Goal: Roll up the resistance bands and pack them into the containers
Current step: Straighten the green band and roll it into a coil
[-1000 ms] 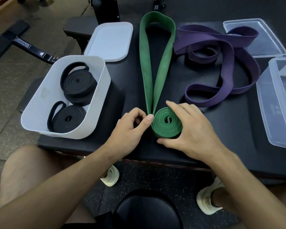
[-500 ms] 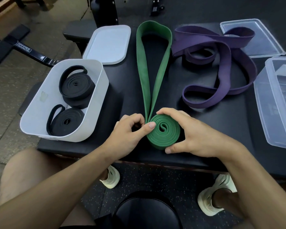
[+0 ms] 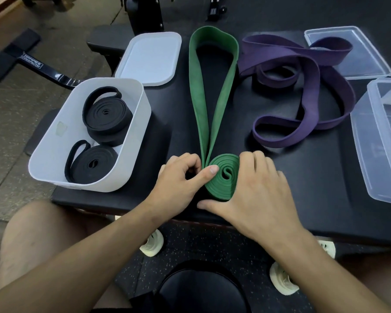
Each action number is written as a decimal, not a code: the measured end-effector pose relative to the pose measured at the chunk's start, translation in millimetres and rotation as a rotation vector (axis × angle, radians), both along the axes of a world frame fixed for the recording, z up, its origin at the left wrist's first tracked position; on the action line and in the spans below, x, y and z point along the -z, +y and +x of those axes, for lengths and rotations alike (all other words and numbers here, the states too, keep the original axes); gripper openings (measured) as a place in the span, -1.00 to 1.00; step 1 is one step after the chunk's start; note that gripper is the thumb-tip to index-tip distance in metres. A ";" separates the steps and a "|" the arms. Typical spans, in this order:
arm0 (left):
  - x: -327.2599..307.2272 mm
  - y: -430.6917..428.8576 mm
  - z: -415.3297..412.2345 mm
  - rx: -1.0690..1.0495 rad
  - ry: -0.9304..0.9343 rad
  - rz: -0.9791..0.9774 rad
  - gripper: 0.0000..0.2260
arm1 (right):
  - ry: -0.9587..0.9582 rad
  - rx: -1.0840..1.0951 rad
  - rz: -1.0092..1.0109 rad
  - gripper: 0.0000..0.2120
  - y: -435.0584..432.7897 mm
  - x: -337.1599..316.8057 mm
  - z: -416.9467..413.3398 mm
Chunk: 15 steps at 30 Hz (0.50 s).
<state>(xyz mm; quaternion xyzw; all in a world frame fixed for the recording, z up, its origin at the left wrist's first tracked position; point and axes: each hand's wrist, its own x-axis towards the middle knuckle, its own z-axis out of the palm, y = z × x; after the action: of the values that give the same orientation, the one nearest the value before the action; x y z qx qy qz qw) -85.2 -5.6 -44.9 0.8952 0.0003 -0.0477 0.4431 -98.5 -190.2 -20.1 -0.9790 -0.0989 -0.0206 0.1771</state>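
Just one view here, a wide-angle cam on the person's head. It looks forward and steeply down, so the tabletop (image 3: 303,177) fills the middle and top of the shot, and both forearms come in from the bottom corners. It's close in: the left hand (image 3: 181,175) and right hand (image 3: 257,193) meet near the centre at the green band (image 3: 224,175). The bottom edge catches a thigh (image 3: 32,233), shoes (image 3: 151,243) and a round black seat (image 3: 201,290); the floor (image 3: 14,132) shows on the left.

White plastic tub (image 3: 54,141) left on black padded bench (image 3: 280,177), two black rolled bands (image 3: 107,116) inside; green rubber band (image 3: 223,102) centre; purple rubber band (image 3: 280,50) right.
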 end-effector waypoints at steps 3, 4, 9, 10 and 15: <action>1.8 0.1 0.5 0.008 -0.023 0.027 -0.57 | -0.071 0.010 0.053 -0.20 3.3 10.8 3.0; 2.2 -0.6 0.4 0.007 -0.029 0.042 -0.57 | -0.094 0.007 0.102 -0.23 2.0 13.2 4.9; 4.5 -4.4 -0.3 -0.020 -0.033 0.093 -0.44 | 0.028 -0.088 0.193 -0.22 -14.5 12.8 16.1; 4.2 -4.2 -0.1 -0.028 -0.029 0.081 -0.41 | 0.059 -0.121 0.185 -0.20 -19.0 12.0 19.3; 4.8 -1.4 0.1 -0.046 -0.028 0.007 -0.48 | 0.141 -0.312 0.172 -0.09 -36.8 7.5 35.1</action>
<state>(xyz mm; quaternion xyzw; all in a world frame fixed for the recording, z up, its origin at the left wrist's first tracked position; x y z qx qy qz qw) -85.0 -7.0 -49.7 0.8970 0.0146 -0.0250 0.4410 -63.4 -227.0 -27.6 -0.9320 -0.2347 0.0676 0.2677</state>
